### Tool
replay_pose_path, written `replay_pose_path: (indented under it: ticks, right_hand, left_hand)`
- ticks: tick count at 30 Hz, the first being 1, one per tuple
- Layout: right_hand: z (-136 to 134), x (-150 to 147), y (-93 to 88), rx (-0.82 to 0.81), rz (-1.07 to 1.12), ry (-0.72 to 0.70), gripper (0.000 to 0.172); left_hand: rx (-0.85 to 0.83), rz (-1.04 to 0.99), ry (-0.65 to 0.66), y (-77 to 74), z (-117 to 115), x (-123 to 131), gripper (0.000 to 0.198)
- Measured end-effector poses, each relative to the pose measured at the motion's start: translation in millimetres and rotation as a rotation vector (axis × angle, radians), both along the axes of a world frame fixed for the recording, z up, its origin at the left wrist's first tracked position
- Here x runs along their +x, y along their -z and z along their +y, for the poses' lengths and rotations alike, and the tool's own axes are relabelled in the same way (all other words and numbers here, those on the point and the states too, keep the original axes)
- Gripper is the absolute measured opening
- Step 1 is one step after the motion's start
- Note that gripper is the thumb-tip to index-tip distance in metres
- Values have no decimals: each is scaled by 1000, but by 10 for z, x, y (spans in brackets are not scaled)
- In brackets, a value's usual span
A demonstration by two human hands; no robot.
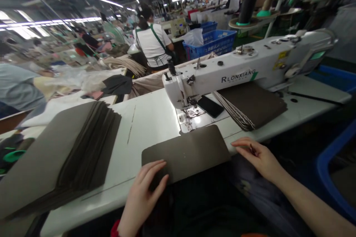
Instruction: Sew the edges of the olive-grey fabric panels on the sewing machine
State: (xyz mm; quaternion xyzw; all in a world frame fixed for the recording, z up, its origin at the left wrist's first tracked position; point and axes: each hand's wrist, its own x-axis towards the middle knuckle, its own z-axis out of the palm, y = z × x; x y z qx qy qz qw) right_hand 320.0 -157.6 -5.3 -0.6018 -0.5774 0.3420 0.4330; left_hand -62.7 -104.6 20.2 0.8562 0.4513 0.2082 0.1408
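Seemingly mid-batch, one panel [191, 150] fronts the sewing machine [211, 70] between pile [47, 144] and stack [254, 105], left grip [146, 189] spread, right grip [260, 157] I can't tell.

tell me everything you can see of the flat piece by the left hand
The flat piece is grey-brown, thin and roughly rectangular, its far corners rounded, and looks like smooth fabric or sheeting. Tiny pale dots show near its middle. It lies flat on the white table in front of the sewing machine, its near side seeming to overhang the table. The left hand has fingers over its left end; the right hand is beside its right end.
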Motion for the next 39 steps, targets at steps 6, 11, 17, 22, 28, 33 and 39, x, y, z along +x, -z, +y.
replay_pose_path:
  ticks: [6, 11, 17, 22, 28, 33, 39]
  right_hand:
    - [-252, 4, 203, -160, -70, 129, 28]
    - [-446, -68, 406, -155, -287, 66, 19]
    - [-480, -212, 439, -102, -456, 14, 15]
    - [-409, -272, 393, -75, -481, 6, 15]
    - [-462, -217, 474, -88, -438, 22, 15]
    - [-531, -212, 515, -97, -444, 29, 16]
    - [-437, -326, 479, -42, -450, 52, 15]
  left_hand:
    - [40, 233, 255, 59, 105, 803, 65]
    - [88, 238, 282, 111, 78, 1142, 61]
    - [55, 132, 264, 143, -55, 1403, 56]
    - [58, 152, 230, 152, -50, 1243, 56]
    - [88, 209, 129, 147, -53, 778, 60]
    - [107, 225, 74, 184, -53, 471, 62]
    - [138, 226, 50, 184, -52, 330, 61]
